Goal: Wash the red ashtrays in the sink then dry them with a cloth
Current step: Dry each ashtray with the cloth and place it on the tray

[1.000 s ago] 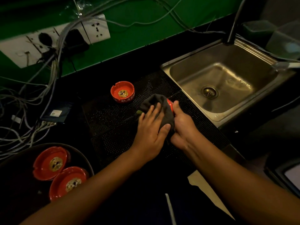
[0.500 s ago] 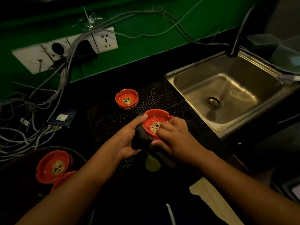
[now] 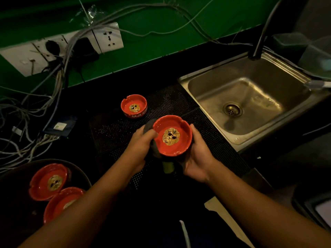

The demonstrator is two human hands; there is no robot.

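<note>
Red ashtray [image 3: 172, 136] held above black perforated mat [image 3: 114, 133], just left of steel sink [image 3: 215, 66], bowl tilted toward the camera, gold emblem showing. Right hand [image 3: 197, 158] cups it from below, thumb up its right wall, fingers hidden underneath. Left hand [image 3: 141, 140] curled round dark cloth [image 3: 149, 125], pressing it against the ashtray's left rim; cloth hangs below the dish. 2nd ashtray [image 3: 134, 106] sits upright at the mat's far edge, apart from both hands. 2 more ashtrays [image 3: 49, 181] lie side by side in a dark round tray [image 3: 44, 161] at lower left, the nearer one partly covered by the left forearm
</note>
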